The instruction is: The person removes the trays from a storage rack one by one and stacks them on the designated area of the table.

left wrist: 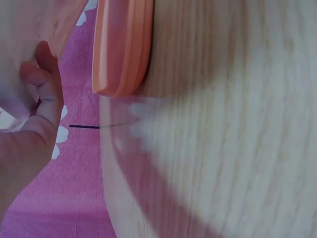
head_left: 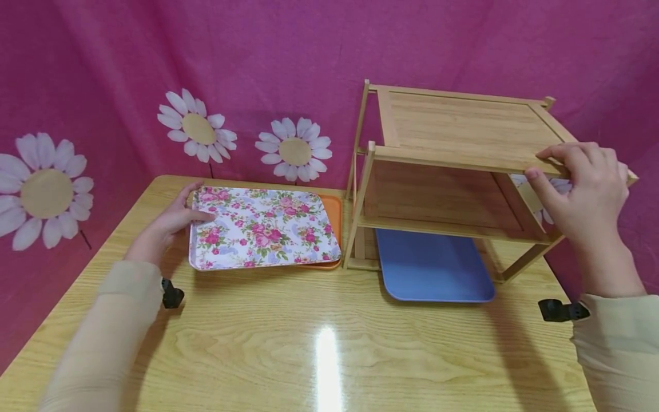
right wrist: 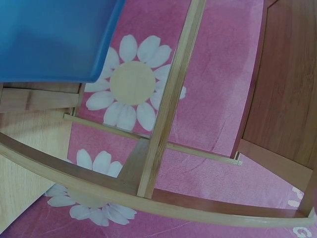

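My left hand (head_left: pixel 177 219) holds the flower-patterned tray (head_left: pixel 265 229) by its left edge, thumb on top. In the left wrist view the fingers (left wrist: pixel 47 74) curl against its underside. This tray overlaps an orange tray (head_left: pixel 332 220) that lies on the table behind and to its right. At the right, my right hand (head_left: pixel 589 186) grips the front right corner of a wooden rack's (head_left: pixel 463 157) top shelf, thumb at the front edge and fingers above. A blue tray (head_left: pixel 437 266) sits at the bottom of the rack, its front end sticking out.
The wooden table (head_left: pixel 257 343) stretches out in front, with a bright light reflection near its middle. A magenta cloth (head_left: pixel 288 51) with large white flowers hangs close behind and along the left side. The rack's middle shelf (head_left: pixel 443 194) lies above the blue tray.
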Motion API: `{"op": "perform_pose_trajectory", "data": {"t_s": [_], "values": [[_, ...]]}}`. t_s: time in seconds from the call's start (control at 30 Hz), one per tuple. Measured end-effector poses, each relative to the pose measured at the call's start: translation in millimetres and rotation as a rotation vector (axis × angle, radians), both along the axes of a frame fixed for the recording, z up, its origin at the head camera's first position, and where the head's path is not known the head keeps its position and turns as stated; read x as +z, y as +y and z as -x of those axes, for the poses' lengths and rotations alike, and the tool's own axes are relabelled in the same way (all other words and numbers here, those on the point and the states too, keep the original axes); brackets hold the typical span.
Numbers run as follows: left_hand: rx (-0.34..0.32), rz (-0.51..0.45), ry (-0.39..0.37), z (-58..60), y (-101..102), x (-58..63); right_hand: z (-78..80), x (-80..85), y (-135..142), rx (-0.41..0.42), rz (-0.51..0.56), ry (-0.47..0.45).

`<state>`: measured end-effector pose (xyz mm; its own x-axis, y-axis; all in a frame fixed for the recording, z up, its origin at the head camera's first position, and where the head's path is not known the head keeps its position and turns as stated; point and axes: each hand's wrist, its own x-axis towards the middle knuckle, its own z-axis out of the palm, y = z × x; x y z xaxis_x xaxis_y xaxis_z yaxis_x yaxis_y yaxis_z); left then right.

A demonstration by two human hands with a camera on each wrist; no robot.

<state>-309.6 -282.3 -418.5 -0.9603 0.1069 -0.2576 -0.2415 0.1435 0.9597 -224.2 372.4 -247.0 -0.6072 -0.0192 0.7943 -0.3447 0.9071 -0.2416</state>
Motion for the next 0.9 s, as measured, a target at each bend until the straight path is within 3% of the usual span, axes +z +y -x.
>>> {"op": "perform_pose_trajectory", "data": {"t_s": [0.13, 0.33, 0.6, 0.9], "values": [[0.015, 0.094, 0.031, -11.5, 8, 5.9, -1.2, 0.3, 0, -0.001, -0.003, -0.016], [-0.042, 0.27, 0.053, -26.5, 28, 21.7, -1.8, 1.0, 0, -0.002, -0.007, -0.021], [-0.167, 0.57, 0.097, -15.6, 40, 15.9, 0.8, -0.1, 0, -0.004, -0.004, 0.003], [-0.272, 0.758, 0.138, -2.3, 44, 8.0, 0.7, -0.1, -1, -0.008, -0.003, 0.016]]}}
